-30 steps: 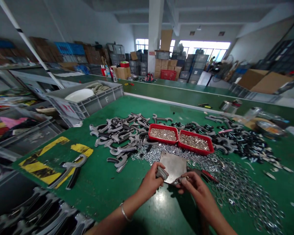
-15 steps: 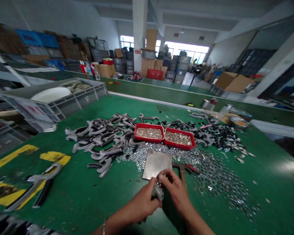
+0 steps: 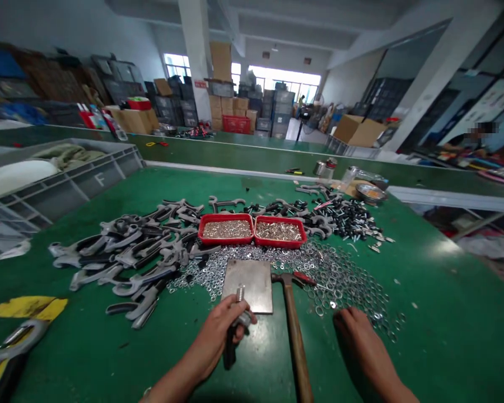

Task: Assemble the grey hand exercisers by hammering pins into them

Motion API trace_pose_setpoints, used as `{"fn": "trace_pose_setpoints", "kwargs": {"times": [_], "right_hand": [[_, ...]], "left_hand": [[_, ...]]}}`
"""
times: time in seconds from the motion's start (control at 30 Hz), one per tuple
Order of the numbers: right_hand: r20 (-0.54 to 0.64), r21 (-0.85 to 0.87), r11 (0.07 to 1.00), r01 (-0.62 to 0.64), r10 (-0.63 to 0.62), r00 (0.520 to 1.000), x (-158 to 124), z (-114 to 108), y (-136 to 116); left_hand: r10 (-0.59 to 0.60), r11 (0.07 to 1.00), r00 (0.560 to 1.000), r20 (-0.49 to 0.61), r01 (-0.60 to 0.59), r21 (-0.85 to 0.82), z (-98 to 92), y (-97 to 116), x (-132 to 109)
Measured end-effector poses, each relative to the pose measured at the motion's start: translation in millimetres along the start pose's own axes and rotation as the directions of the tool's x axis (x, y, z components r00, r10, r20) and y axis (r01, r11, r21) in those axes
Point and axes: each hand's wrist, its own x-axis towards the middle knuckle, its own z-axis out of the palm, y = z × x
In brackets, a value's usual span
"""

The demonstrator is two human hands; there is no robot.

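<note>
My left hand [image 3: 210,341] is closed round a grey metal tool part [image 3: 244,319] with a black handle. A ridged metal piece, a bolt or spring, stands up from it, above the near edge of a square steel plate [image 3: 252,280]. To the right, my right hand [image 3: 363,338] rests low over the table at the near edge of the loose washers [image 3: 344,274]. Its fingers are together and bent down, and whatever is under the fingertips is hidden. Between my hands lies a wooden-handled hammer [image 3: 294,336], its head beside the plate.
Two red trays [image 3: 225,242] of small metal pieces stand behind the plate. Piled at left are grey plier-like tool parts [image 3: 138,246]; black-headed bolts [image 3: 353,218] lie at back right. A grey crate [image 3: 88,179] stands far left. Another person [image 3: 472,140] sits at far right.
My right hand has left the held part and moved right to the washers. My left hand still holds the part, its ridged piece now showing upright. The view has swung right.
</note>
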Motion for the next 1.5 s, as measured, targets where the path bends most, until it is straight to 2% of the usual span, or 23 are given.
{"fn": "trace_pose_setpoints", "kwargs": {"times": [0.07,0.17,0.23,0.3,0.37,0.47,0.53,0.57,0.63,0.7,0.77,0.8,0.87,0.93,0.97,1.03,1.1,1.13,1.17,1.23,1.3,1.37,1.5], "right_hand": [[-0.020,0.069,0.997,0.028,-0.027,0.999,5.5,-1.2,-2.3],[-0.015,0.445,0.895,-0.037,0.048,0.999,16.9,-3.6,-44.5],[0.147,0.730,0.655,-0.194,0.127,0.981,21.8,-3.0,-91.1],[0.258,0.890,0.373,-0.261,0.060,0.964,25.3,3.3,-138.8],[0.325,0.933,0.177,-0.315,-0.035,0.945,29.0,14.6,-175.6],[0.411,0.903,-0.083,-0.422,-0.119,0.904,33.4,30.3,-201.5],[0.444,0.869,-0.174,-0.463,-0.138,0.885,34.4,34.6,-204.1],[0.444,0.870,-0.168,-0.463,-0.139,0.885,34.4,34.9,-203.3],[0.407,0.907,-0.061,-0.416,-0.121,0.905,34.0,33.9,-200.1],[0.288,0.950,0.150,-0.275,-0.074,0.955,32.8,33.2,-196.5],[0.064,0.914,0.404,-0.023,-0.087,0.994,30.4,35.0,-193.2],[-0.059,0.853,0.508,0.121,-0.136,0.989,28.9,36.7,-191.6],[-0.232,0.680,0.636,0.365,-0.286,0.930,26.5,40.9,-188.1],[-0.261,0.517,0.703,0.488,-0.414,0.872,27.4,42.9,-181.8],[-0.216,0.448,0.729,0.518,-0.474,0.854,30.2,41.8,-175.9],[-0.059,0.343,0.771,0.537,-0.553,0.831,42.6,34.2,-155.3],[0.040,0.255,0.843,0.474,-0.499,0.865,65.9,20.1,-120.2],[0.030,0.212,0.888,0.408,-0.423,0.906,81.7,12.0,-98.0],[-0.057,0.143,0.950,0.276,-0.271,0.961,99.8,4.1,-74.4],[-0.158,0.072,0.989,0.129,-0.116,0.981,140.1,-8.6,-29.2],[-0.212,0.019,0.997,0.069,-0.063,0.975,181.0,-14.2,2.8],[-0.230,-0.028,0.998,0.060,-0.065,0.971,218.0,-12.5,16.1],[-0.251,-0.118,0.993,0.021,-0.051,0.967,270.6,-1.6,11.1]], "left_hand": [[0.070,0.987,0.996,-0.053,-0.061,0.150,9.6,-1.3,6.5],[0.257,0.903,0.955,-0.147,-0.183,0.388,23.5,-0.9,10.7],[0.371,0.834,0.920,-0.129,-0.269,0.482,31.5,2.4,8.7],[0.430,0.792,0.898,-0.093,-0.326,0.517,37.1,5.9,4.3],[0.454,0.770,0.887,-0.087,-0.341,0.539,38.9,6.7,0.4],[0.462,0.746,0.879,-0.121,-0.311,0.590,35.3,2.7,-1.8],[0.467,0.730,0.874,-0.138,-0.293,0.618,32.0,-0.3,-1.7],[0.468,0.725,0.872,-0.143,-0.286,0.626,31.0,-1.1,-1.6],[0.466,0.728,0.872,-0.151,-0.280,0.625,30.8,-0.8,-1.8],[0.451,0.744,0.880,-0.146,-0.281,0.606,32.1,1.6,-2.7],[0.421,0.762,0.900,-0.114,-0.283,0.583,33.3,4.4,-3.9],[0.402,0.770,0.911,-0.090,-0.283,0.573,33.3,5.3,-4.2],[0.366,0.784,0.929,-0.063,-0.271,0.559,32.0,5.5,-3.3],[0.343,0.796,0.937,-0.068,-0.252,0.550,29.2,4.2,0.6],[0.339,0.803,0.937,-0.082,-0.243,0.544,27.3,3.6,3.6],[0.327,0.822,0.939,-0.109,-0.226,0.523,22.6,4.1,10.3],[0.317,0.838,0.938,-0.141,-0.208,0.504,17.4,7.3,17.1],[0.316,0.842,0.935,-0.161,-0.198,0.501,15.2,9.4,20.3],[0.320,0.845,0.929,-0.187,-0.190,0.500,13.6,11.3,23.2],[0.333,0.849,0.911,-0.241,-0.179,0.497,14.2,13.1,28.3],[0.334,0.857,0.901,-0.277,-0.168,0.486,21.1,10.9,32.0],[0.322,0.858,0.906,-0.273,-0.157,0.489,32.4,6.2,34.4],[0.291,0.845,0.932,-0.218,-0.143,0.515,48.6,1.8,35.0]]}}
